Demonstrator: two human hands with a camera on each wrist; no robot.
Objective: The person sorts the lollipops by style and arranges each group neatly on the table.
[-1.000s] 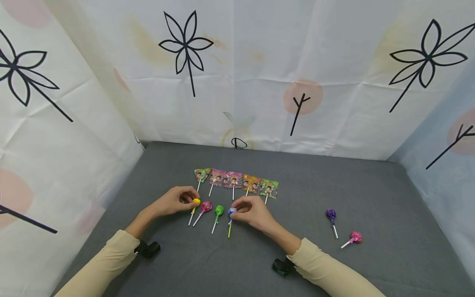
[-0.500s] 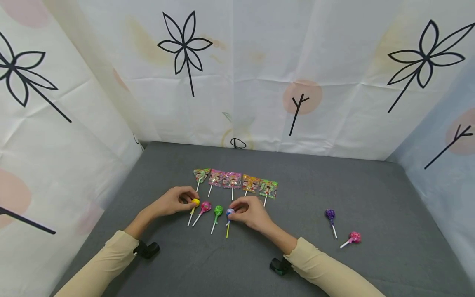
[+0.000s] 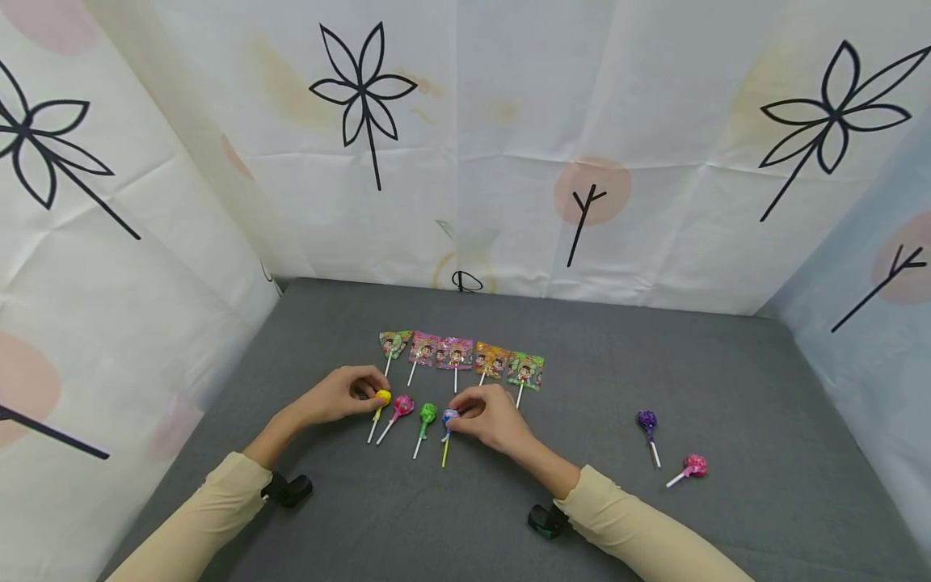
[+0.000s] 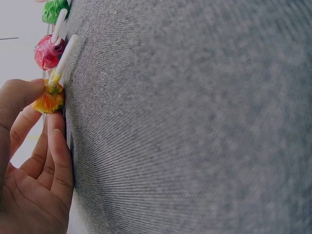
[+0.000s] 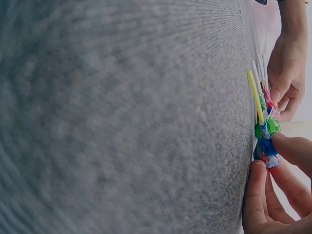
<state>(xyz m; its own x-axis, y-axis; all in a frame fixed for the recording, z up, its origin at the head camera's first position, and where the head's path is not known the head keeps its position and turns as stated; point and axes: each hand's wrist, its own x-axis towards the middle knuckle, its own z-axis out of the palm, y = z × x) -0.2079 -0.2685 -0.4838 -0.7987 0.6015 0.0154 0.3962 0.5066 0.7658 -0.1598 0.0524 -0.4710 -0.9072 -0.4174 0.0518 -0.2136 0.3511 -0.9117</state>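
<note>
My left hand pinches the wrapped head of a yellow lollipop between thumb and fingers; in the left wrist view the yellow lollipop has its white stick pointing away from the palm. With my right hand I pinch a blue lollipop, whose yellow stick points toward me. The right wrist view shows the blue lollipop close against the cloth. Between the two hands lie a pink lollipop and a green lollipop, sticks toward me.
Behind the hands, several flat-wrapped lollipops form a row. A purple lollipop and another pink lollipop lie to the right on the grey cloth-covered table. Printed white curtains stand around the back and sides.
My right hand has shifted slightly left with the blue lollipop, nearer the green one. The left hand keeps its pinch on the yellow lollipop, without clear movement.
</note>
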